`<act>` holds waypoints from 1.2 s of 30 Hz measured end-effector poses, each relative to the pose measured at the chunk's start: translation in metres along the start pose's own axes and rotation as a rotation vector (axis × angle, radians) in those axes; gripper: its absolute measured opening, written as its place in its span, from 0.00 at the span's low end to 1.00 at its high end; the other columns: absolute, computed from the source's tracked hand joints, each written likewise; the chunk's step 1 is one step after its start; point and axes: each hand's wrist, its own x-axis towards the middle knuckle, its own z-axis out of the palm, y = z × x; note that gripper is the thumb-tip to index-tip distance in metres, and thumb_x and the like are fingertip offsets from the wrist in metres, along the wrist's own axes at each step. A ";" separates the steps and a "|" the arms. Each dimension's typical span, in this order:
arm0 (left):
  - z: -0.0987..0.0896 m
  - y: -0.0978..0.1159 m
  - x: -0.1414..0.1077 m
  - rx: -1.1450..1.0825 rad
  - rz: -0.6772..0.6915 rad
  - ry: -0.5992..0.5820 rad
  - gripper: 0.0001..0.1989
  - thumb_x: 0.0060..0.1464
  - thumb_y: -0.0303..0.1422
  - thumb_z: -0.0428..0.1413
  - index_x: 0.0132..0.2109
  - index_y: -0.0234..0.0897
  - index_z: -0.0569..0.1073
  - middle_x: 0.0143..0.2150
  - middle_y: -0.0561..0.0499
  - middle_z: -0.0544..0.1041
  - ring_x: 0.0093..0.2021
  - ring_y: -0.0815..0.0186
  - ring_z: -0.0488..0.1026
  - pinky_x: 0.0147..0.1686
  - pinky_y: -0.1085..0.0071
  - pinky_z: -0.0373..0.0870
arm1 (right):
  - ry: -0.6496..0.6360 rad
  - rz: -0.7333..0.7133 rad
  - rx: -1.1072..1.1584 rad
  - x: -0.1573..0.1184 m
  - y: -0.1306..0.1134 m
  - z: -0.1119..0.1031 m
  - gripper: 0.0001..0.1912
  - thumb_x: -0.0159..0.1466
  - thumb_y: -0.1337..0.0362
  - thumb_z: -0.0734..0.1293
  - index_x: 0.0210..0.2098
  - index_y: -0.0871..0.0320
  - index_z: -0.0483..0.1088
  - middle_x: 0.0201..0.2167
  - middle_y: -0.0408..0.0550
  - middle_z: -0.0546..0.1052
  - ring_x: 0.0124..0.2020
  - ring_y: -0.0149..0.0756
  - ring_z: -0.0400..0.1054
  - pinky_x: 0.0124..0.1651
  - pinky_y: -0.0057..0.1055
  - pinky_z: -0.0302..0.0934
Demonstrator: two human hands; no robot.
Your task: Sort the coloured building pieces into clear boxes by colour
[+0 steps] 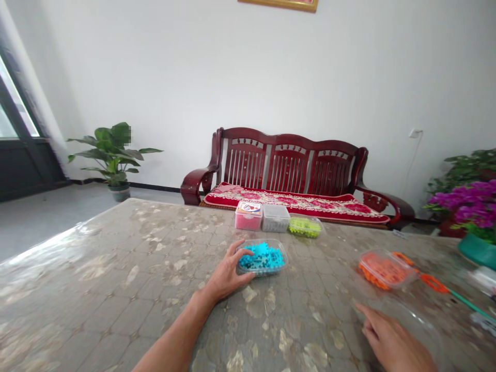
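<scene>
A clear plastic tub of blue interlocking pieces [267, 257] stands on the table in front of me. My left hand [232, 268] grips its left end, thumb at the near rim and fingers over the far side. At the lower right, my right hand [391, 336] is curled at a clear plastic lid [424, 323], which is blurred and partly hidden under the hand. The fingertips appear to pinch its left edge. Just beyond lies a clear tub of orange pieces [383, 268].
Along the table's far edge stand a pink-filled box [248, 219], a grey-filled box [276, 219] and a tub of yellow-green pieces [305, 226]. Joined orange and green pieces [434, 283] lie at right, near purple flowers [468, 204]. A wooden bench [290, 160] is behind the table.
</scene>
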 end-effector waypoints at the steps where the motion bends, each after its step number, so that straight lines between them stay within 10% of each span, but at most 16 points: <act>1: 0.000 0.000 0.000 0.001 0.004 0.001 0.22 0.49 0.28 0.63 0.52 0.43 0.72 0.70 0.44 0.58 0.68 0.50 0.59 0.65 0.56 0.61 | 0.013 0.001 -0.014 0.001 -0.001 -0.002 0.23 0.55 0.61 0.60 0.48 0.51 0.76 0.39 0.52 0.82 0.42 0.49 0.77 0.47 0.44 0.70; 9: 0.004 -0.013 0.000 0.027 0.052 0.009 0.23 0.54 0.33 0.61 0.57 0.45 0.71 0.70 0.44 0.58 0.68 0.50 0.61 0.64 0.55 0.62 | 0.047 0.080 -0.193 -0.021 -0.014 -0.034 0.25 0.54 0.60 0.66 0.52 0.51 0.74 0.49 0.53 0.78 0.51 0.53 0.72 0.50 0.44 0.67; 20: 0.006 -0.021 0.001 0.044 0.080 0.011 0.22 0.56 0.36 0.61 0.57 0.45 0.71 0.69 0.45 0.58 0.67 0.50 0.61 0.65 0.53 0.62 | 0.043 0.094 -0.214 -0.013 -0.031 -0.019 0.21 0.59 0.71 0.60 0.48 0.54 0.76 0.43 0.54 0.81 0.41 0.46 0.77 0.42 0.37 0.69; 29: 0.005 -0.016 0.002 0.026 0.069 0.015 0.22 0.55 0.36 0.61 0.57 0.44 0.71 0.69 0.44 0.58 0.67 0.50 0.62 0.64 0.53 0.63 | 0.023 0.020 0.527 0.054 -0.093 -0.013 0.22 0.59 0.67 0.61 0.51 0.55 0.75 0.44 0.53 0.81 0.42 0.39 0.77 0.48 0.34 0.69; 36: 0.002 -0.011 0.001 0.005 0.043 -0.006 0.22 0.55 0.38 0.61 0.57 0.45 0.72 0.69 0.45 0.58 0.68 0.49 0.59 0.66 0.53 0.61 | 0.044 0.028 0.307 0.087 -0.032 -0.023 0.25 0.58 0.67 0.64 0.55 0.57 0.72 0.48 0.54 0.80 0.50 0.42 0.73 0.57 0.38 0.63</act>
